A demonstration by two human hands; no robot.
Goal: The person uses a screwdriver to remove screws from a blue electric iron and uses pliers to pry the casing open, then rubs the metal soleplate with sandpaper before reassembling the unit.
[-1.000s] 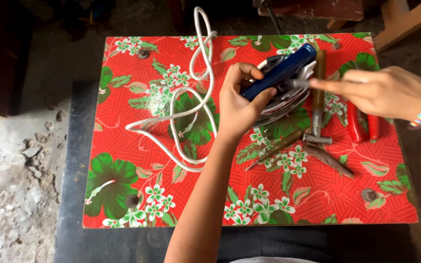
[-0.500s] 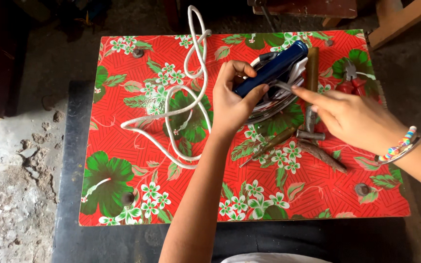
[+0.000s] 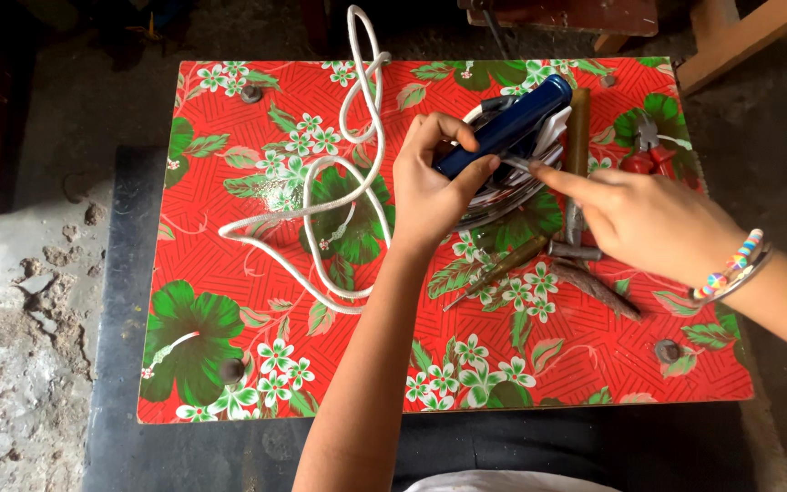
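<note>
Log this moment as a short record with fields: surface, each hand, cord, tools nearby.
surface: small table under a red floral cover
left hand: grip around the blue handle of an electric iron
right hand: forefinger pointing at the iron's rear, beaded bracelet on the wrist
cord: white, looped loosely on the cover
tools: hammer, screwdriver, red-handled pliers

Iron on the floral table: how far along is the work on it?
Early. The iron lies tilted, with its white cord loose on the table. The left hand grips its blue handle; the right hand points a finger under it. The screwdriver, hammer and red pliers lie unused; nothing looks removed.
</note>
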